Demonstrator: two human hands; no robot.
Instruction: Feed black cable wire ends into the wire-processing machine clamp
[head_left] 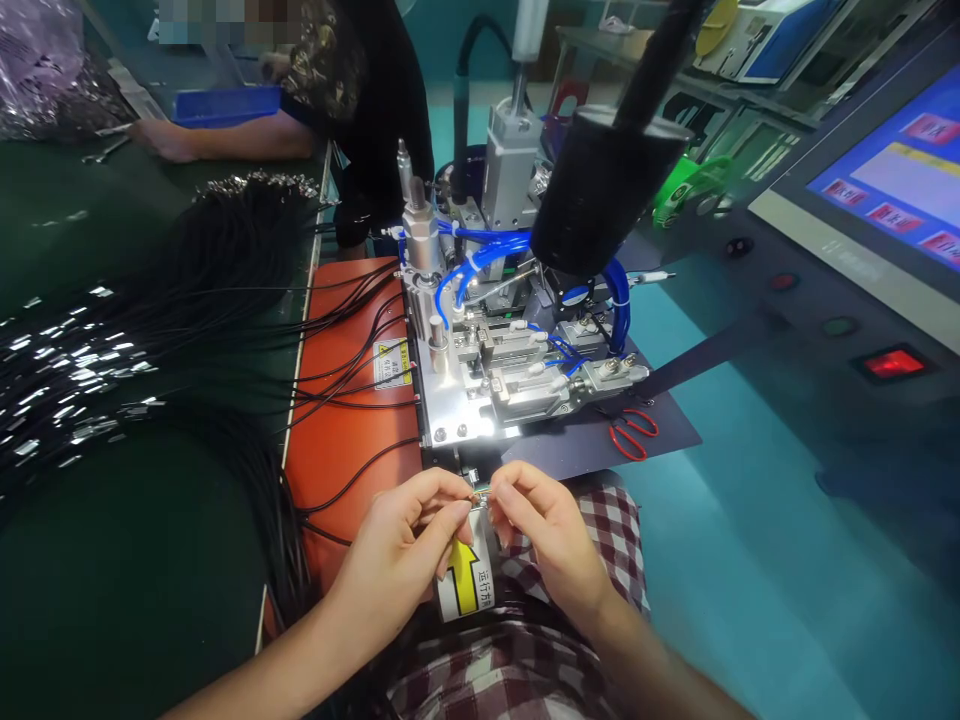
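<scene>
Just in front of the machine's near edge, my left hand (409, 540) and my right hand (553, 535) meet fingertip to fingertip. Each is closed in a pinch on thin coloured wires (481, 493); the fingers cover most of them. Below the fingertips is a white label with a yellow arrow (465, 580). Beyond them stands a metal machine (457, 405) with blue air tubes (487, 258). Several black cables (367, 398) run from its left side across an orange-red board (341, 455).
Bundles of black cables (217, 250) with shiny ends lie on the dark green table (135, 570). Red-handled scissors (634, 434) rest right of the machine. A black lamp-like cylinder (600, 190) hangs above. A control panel (847, 270) stands right; a co-worker's arm (247, 138) reaches over the table.
</scene>
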